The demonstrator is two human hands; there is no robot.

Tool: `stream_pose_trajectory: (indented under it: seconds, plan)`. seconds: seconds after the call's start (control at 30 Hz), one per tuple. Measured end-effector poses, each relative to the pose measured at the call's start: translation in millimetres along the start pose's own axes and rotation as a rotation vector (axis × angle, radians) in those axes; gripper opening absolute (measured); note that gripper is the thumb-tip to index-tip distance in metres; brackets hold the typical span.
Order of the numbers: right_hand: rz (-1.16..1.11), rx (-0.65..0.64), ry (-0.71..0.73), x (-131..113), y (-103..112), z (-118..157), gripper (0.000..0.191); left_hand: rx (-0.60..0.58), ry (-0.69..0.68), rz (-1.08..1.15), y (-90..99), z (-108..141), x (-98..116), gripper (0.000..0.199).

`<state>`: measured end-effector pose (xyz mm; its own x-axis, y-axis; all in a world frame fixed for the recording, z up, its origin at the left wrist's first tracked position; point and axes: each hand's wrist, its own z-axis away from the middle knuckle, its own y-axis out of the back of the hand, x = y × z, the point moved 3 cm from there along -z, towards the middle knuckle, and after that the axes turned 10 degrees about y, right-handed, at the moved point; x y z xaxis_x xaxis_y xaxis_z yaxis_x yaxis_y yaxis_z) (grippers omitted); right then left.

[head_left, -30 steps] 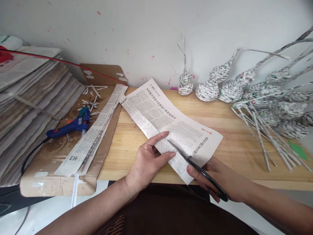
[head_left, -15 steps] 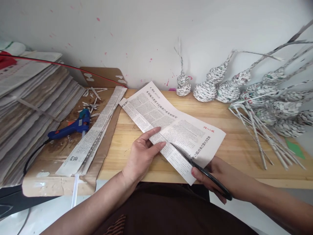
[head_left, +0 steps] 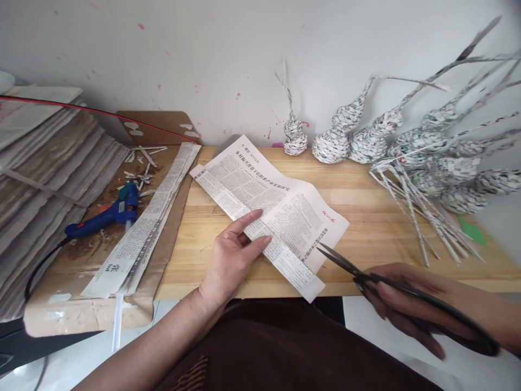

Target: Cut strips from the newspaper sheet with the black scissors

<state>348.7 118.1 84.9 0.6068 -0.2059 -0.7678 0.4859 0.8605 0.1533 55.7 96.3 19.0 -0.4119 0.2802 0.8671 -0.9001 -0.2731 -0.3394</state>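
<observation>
My left hand (head_left: 236, 247) pinches the lower edge of a printed newspaper sheet (head_left: 280, 201) between thumb and fingers. The sheet slants across the wooden table, and a cut runs along its lower right part, leaving a strip (head_left: 299, 274) there. To the right, my right hand (head_left: 407, 304) holds black scissors (head_left: 350, 266) by the handles, slightly blurred. Their blades point left and up, a little apart from each other, with the tips by the sheet's right edge.
At left, a blue glue gun (head_left: 103, 217) lies on brown cardboard (head_left: 52, 315) beside paper scraps and newspaper strips (head_left: 134, 239). Stacked newspapers (head_left: 44, 179) rise behind it. Several woven paper gourds (head_left: 331, 146) stand along the wall. Rolled paper sticks (head_left: 431, 217) spread over the table (head_left: 350, 187) at right.
My right hand has drawn the scissors away from the sheet to the right, and their handles have spread. The sheet's right part has buckled upward. My left hand keeps its hold.
</observation>
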Motion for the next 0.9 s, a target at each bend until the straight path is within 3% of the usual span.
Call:
stream_pose_trajectory:
  seconds: [0.13, 0.33, 0.47, 0.67, 0.9]
  plan:
    - [-0.115, -0.126, 0.075, -28.9, -18.5, -33.6, 0.06, -0.012, 0.008, 0.035, -0.8, 4.4, -2.2, 0.057]
    - [-0.167, -0.225, 0.09, -40.1, -32.3, -54.9, 0.059, -0.009, 0.01, 0.04, -1.4, 9.0, -3.2, 0.06]
    - [-0.144, -0.206, 0.157, -49.3, -34.0, -62.0, 0.063, -0.028, 0.013, 0.04, -3.0, 9.5, -4.2, 0.061]
    - [-0.081, -0.133, 0.018, -59.2, -37.2, -68.4, 0.059, -0.053, 0.007, 0.028, -4.0, 12.1, -2.4, 0.058]
    - [-0.075, -0.057, 0.012, -64.3, -39.9, -67.2, 0.055, -0.063, 0.032, 0.052, -4.7, 15.3, 0.4, 0.06]
